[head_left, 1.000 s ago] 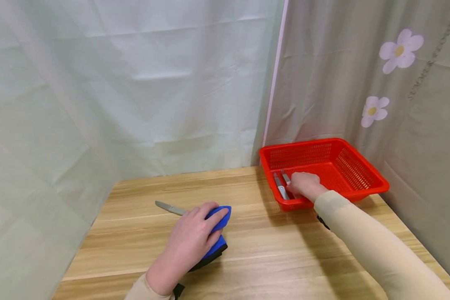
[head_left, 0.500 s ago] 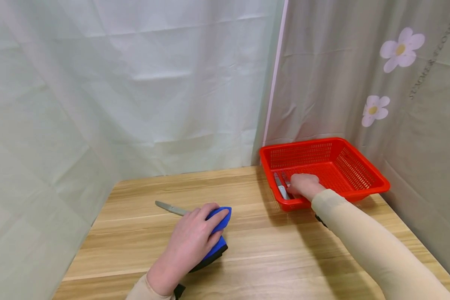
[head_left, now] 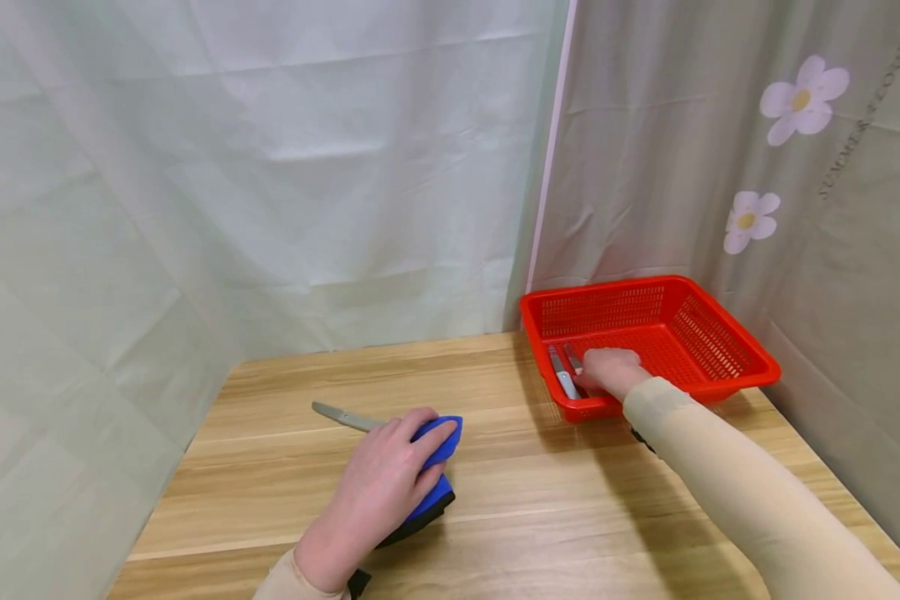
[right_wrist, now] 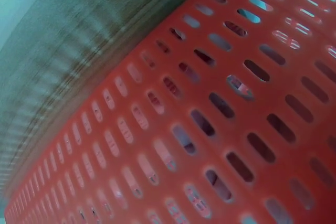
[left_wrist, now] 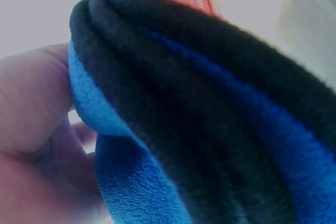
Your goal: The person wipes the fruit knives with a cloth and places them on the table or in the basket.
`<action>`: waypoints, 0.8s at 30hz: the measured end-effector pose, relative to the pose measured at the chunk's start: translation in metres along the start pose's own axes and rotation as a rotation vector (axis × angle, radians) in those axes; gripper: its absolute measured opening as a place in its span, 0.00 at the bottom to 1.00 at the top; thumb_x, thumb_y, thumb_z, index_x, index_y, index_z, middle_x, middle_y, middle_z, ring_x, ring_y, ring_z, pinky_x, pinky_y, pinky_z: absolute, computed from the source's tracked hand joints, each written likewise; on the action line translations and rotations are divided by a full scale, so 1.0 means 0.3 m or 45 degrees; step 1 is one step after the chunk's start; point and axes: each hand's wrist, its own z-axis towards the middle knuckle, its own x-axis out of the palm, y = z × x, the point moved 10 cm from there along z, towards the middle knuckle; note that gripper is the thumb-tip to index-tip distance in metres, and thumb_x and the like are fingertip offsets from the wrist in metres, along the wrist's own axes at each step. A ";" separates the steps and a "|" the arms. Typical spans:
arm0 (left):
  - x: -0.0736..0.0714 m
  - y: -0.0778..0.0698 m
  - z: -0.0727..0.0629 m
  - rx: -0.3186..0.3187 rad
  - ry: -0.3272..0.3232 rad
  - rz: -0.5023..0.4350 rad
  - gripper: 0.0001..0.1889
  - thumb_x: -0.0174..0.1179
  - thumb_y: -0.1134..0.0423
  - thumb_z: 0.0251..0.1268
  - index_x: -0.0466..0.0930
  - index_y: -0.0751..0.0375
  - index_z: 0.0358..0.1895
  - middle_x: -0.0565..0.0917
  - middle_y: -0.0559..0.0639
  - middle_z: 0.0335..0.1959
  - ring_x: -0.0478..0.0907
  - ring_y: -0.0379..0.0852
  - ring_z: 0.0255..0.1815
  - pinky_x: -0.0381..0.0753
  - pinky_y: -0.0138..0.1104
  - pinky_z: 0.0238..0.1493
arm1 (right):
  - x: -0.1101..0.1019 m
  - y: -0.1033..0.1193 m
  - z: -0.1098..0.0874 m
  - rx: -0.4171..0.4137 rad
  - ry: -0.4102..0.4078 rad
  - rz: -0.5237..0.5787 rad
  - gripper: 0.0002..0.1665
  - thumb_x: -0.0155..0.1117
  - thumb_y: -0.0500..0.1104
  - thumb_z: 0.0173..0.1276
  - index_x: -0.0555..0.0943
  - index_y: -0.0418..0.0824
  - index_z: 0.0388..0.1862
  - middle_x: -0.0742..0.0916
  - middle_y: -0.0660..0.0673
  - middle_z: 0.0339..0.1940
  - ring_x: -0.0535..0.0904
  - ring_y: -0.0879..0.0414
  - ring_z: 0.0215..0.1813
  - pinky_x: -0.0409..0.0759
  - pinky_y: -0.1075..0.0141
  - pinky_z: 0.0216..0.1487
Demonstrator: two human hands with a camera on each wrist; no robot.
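Observation:
My left hand (head_left: 386,467) grips a folded blue cloth (head_left: 441,446) with black edging, low over the front of the table. In the left wrist view the cloth (left_wrist: 136,182) fills most of the picture, with the thumb side of the hand at its left. A knife (head_left: 342,416) lies on the table beyond the left hand, its near end hidden by that hand. My right hand (head_left: 607,371) is inside the red basket (head_left: 735,383) and pinches a second knife (head_left: 572,356), whose handle is covered. Another knife (head_left: 565,382) with a pale handle lies at the basket's left side.
The slotted basket wall (right_wrist: 210,114) blocks most of the right wrist view. Pale curtains (head_left: 382,167) hang behind and at both sides of the wooden table (head_left: 525,517). The basket stands at the table's back right.
The knife at my right hand tilts slightly within the basket, and its blade shows again now. The right forearm has shifted a little left. My left hand and cloth stay almost still.

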 end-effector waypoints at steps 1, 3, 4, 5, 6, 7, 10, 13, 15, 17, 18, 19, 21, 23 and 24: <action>-0.002 0.002 0.000 -0.004 0.001 -0.003 0.26 0.79 0.57 0.69 0.87 0.51 0.70 0.84 0.56 0.63 0.88 0.57 0.54 0.89 0.51 0.53 | -0.001 -0.001 -0.002 0.000 0.002 -0.001 0.17 0.67 0.53 0.79 0.85 0.42 0.36 0.83 0.43 0.32 0.80 0.47 0.41 0.79 0.47 0.53; -0.005 0.006 0.000 -0.014 0.003 -0.013 0.27 0.79 0.57 0.70 0.87 0.52 0.70 0.84 0.57 0.63 0.88 0.57 0.55 0.89 0.51 0.54 | -0.006 -0.003 -0.007 -0.003 0.001 -0.001 0.19 0.67 0.54 0.79 0.84 0.42 0.33 0.83 0.44 0.31 0.80 0.48 0.40 0.79 0.48 0.53; -0.007 0.009 -0.001 -0.020 0.004 -0.018 0.27 0.79 0.57 0.69 0.87 0.52 0.70 0.84 0.57 0.64 0.88 0.58 0.55 0.89 0.51 0.54 | -0.010 -0.004 -0.009 -0.008 -0.002 -0.001 0.20 0.67 0.54 0.79 0.83 0.42 0.32 0.83 0.43 0.30 0.80 0.48 0.39 0.79 0.48 0.52; -0.009 0.011 -0.002 -0.024 0.004 -0.022 0.27 0.79 0.57 0.69 0.87 0.52 0.70 0.84 0.57 0.64 0.88 0.58 0.55 0.89 0.52 0.54 | -0.014 -0.005 -0.013 -0.012 -0.005 0.001 0.20 0.67 0.55 0.79 0.83 0.42 0.31 0.83 0.43 0.29 0.80 0.48 0.38 0.79 0.49 0.51; -0.011 0.013 -0.002 -0.028 0.004 -0.025 0.27 0.79 0.57 0.69 0.87 0.53 0.70 0.84 0.58 0.64 0.88 0.58 0.55 0.89 0.52 0.54 | -0.019 -0.006 -0.015 -0.007 -0.010 0.003 0.21 0.67 0.55 0.79 0.83 0.42 0.31 0.82 0.44 0.29 0.80 0.49 0.37 0.79 0.50 0.50; -0.013 0.015 -0.003 -0.031 0.004 -0.027 0.26 0.79 0.57 0.69 0.87 0.53 0.70 0.84 0.58 0.64 0.88 0.58 0.55 0.89 0.52 0.53 | -0.026 -0.007 -0.017 -0.006 -0.020 0.002 0.21 0.68 0.55 0.79 0.82 0.42 0.31 0.82 0.44 0.28 0.80 0.49 0.37 0.80 0.50 0.49; -0.014 0.017 -0.004 -0.037 0.011 -0.030 0.27 0.79 0.57 0.70 0.87 0.53 0.70 0.84 0.58 0.64 0.88 0.58 0.55 0.89 0.53 0.53 | -0.043 -0.009 -0.020 0.005 -0.043 0.000 0.20 0.68 0.54 0.79 0.84 0.41 0.33 0.83 0.43 0.29 0.81 0.48 0.36 0.81 0.51 0.47; -0.011 0.017 -0.005 -0.040 0.021 -0.032 0.26 0.79 0.57 0.70 0.87 0.53 0.70 0.84 0.58 0.64 0.87 0.58 0.55 0.89 0.53 0.53 | -0.058 -0.012 -0.022 0.031 -0.064 -0.010 0.20 0.68 0.56 0.80 0.85 0.42 0.36 0.84 0.43 0.30 0.81 0.48 0.38 0.81 0.51 0.47; -0.008 0.018 -0.005 -0.043 0.027 -0.034 0.26 0.79 0.57 0.71 0.87 0.53 0.70 0.84 0.58 0.64 0.87 0.58 0.55 0.89 0.53 0.53 | -0.070 -0.013 -0.028 0.032 -0.088 -0.017 0.21 0.68 0.57 0.80 0.86 0.42 0.35 0.84 0.43 0.30 0.81 0.47 0.38 0.81 0.52 0.46; -0.007 0.021 -0.008 -0.046 0.031 -0.034 0.26 0.79 0.57 0.71 0.87 0.53 0.70 0.84 0.58 0.64 0.87 0.58 0.55 0.89 0.53 0.54 | -0.085 -0.011 -0.042 0.017 -0.124 -0.026 0.21 0.69 0.57 0.79 0.86 0.43 0.33 0.84 0.43 0.28 0.81 0.47 0.37 0.82 0.53 0.44; -0.007 0.023 -0.009 -0.048 0.032 -0.036 0.27 0.79 0.57 0.70 0.87 0.53 0.70 0.84 0.58 0.64 0.87 0.58 0.55 0.89 0.53 0.54 | -0.094 -0.007 -0.050 -0.003 -0.149 -0.027 0.21 0.69 0.57 0.79 0.85 0.43 0.31 0.84 0.43 0.27 0.81 0.47 0.36 0.82 0.53 0.43; -0.008 0.025 -0.011 -0.051 0.030 -0.039 0.27 0.79 0.57 0.70 0.87 0.53 0.70 0.84 0.58 0.64 0.87 0.59 0.55 0.89 0.53 0.54 | -0.104 -0.002 -0.060 -0.024 -0.175 -0.033 0.22 0.69 0.57 0.79 0.85 0.44 0.30 0.84 0.44 0.26 0.81 0.47 0.35 0.82 0.53 0.42; -0.009 0.031 -0.014 -0.052 0.027 -0.036 0.27 0.79 0.57 0.70 0.87 0.53 0.70 0.84 0.58 0.64 0.87 0.59 0.56 0.89 0.53 0.55 | -0.119 0.007 -0.082 -0.075 -0.224 -0.037 0.24 0.68 0.57 0.79 0.83 0.44 0.26 0.82 0.44 0.23 0.81 0.47 0.33 0.81 0.53 0.40; -0.012 0.037 -0.017 -0.055 0.021 -0.031 0.27 0.79 0.58 0.70 0.87 0.54 0.70 0.84 0.58 0.64 0.87 0.59 0.56 0.89 0.54 0.55 | -0.132 0.015 -0.104 -0.120 -0.283 -0.034 0.24 0.67 0.57 0.80 0.80 0.44 0.27 0.81 0.44 0.22 0.80 0.47 0.31 0.82 0.52 0.39; -0.013 0.040 -0.018 -0.055 0.018 -0.030 0.27 0.79 0.58 0.70 0.87 0.54 0.70 0.84 0.58 0.64 0.87 0.59 0.56 0.89 0.54 0.55 | -0.139 0.020 -0.116 -0.143 -0.317 -0.032 0.24 0.67 0.58 0.80 0.79 0.44 0.28 0.81 0.44 0.22 0.80 0.47 0.31 0.82 0.52 0.39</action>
